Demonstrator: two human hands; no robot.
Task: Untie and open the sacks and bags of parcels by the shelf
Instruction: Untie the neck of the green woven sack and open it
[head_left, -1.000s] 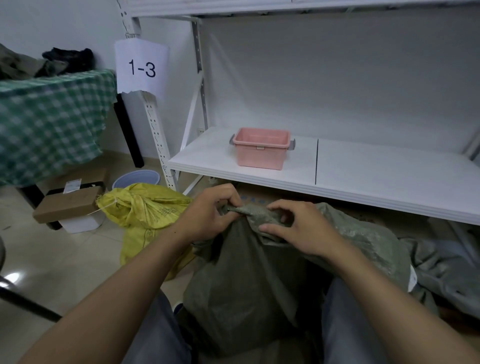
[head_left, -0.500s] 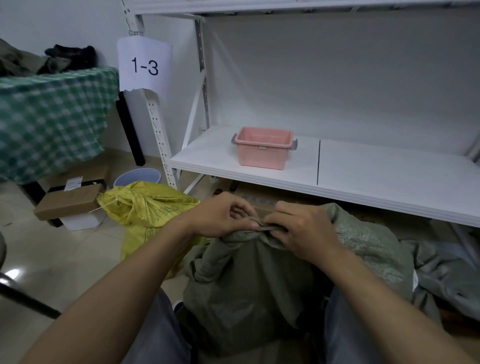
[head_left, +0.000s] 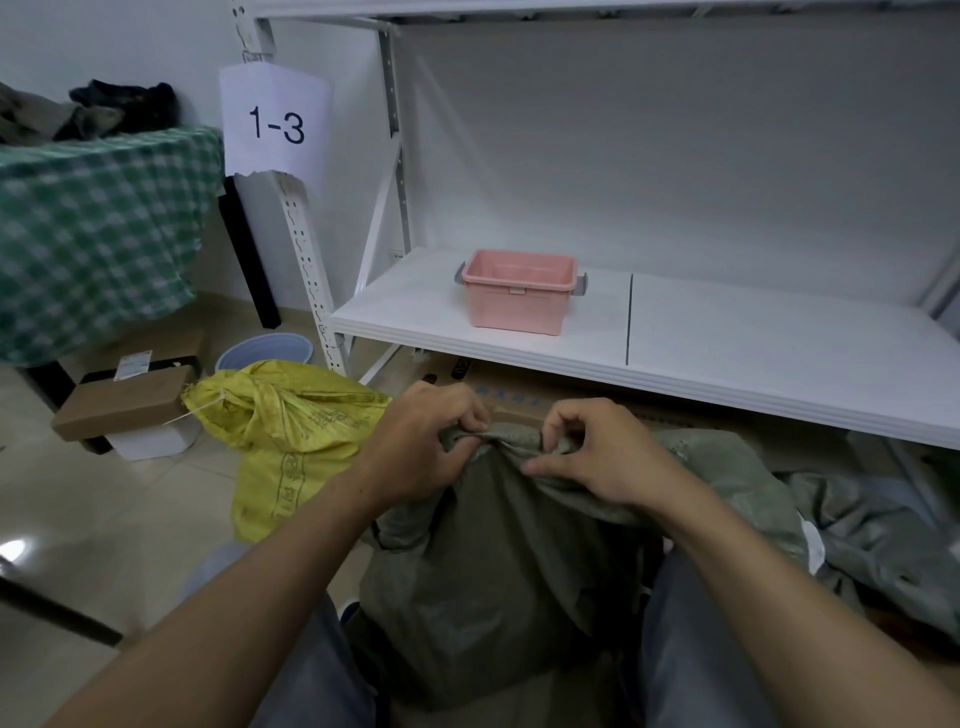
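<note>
Green sack (head_left: 493, 561) neck, seemingly tied, pinched by left hand (head_left: 421, 447) and right hand (head_left: 597, 457).

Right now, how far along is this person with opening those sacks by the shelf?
Early on, it seems. In hand: the left hand and right hand both pinch the bunched mouth of the grey-green sack, which looks closed. Left: the yellow sack beside it remains tied with string. A loose grey sack lies at right; whether it is opened, I cannot tell.
</note>
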